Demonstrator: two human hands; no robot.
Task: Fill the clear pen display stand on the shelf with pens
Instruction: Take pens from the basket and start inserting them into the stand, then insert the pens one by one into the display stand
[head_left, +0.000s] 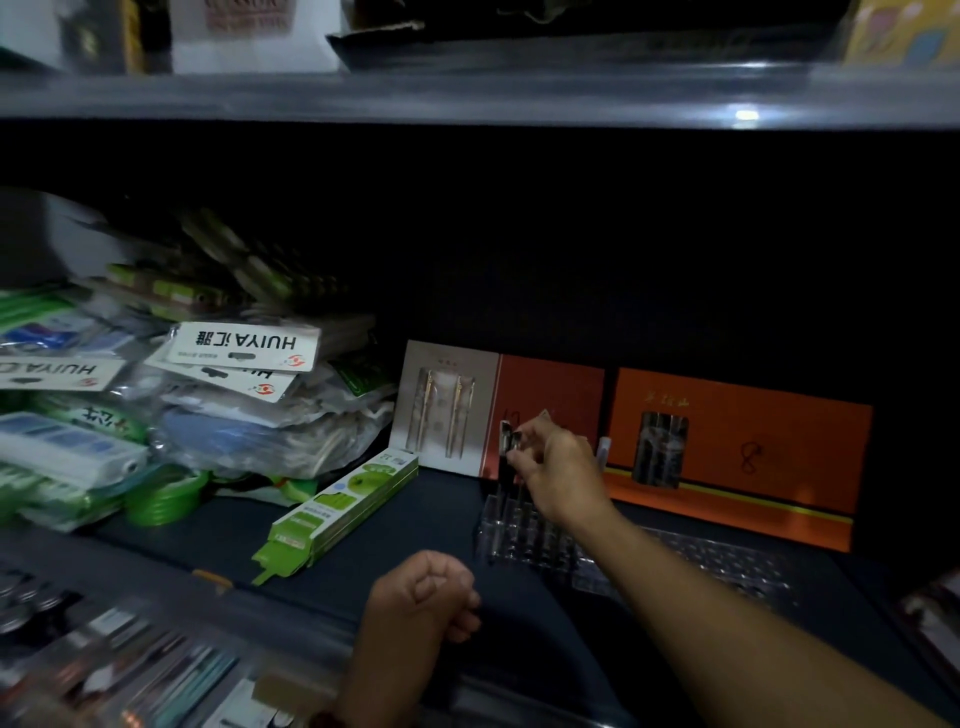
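Note:
The clear pen display stand (691, 564) lies on the dark shelf, right of centre, with a few dark pens (506, 486) standing upright at its far left end. My right hand (556, 473) reaches over that end, its fingertips pinched on the top of one upright dark pen. My left hand (428, 592) hovers near the shelf's front edge as a closed fist; nothing shows in it.
Two orange pen gift boxes (737, 457) and a grey one (447, 405) lean against the back behind the stand. A green flat pack (337, 514) lies to the left. Piled stationery bags (208, 395) fill the left side. An upper shelf edge (467, 96) overhangs.

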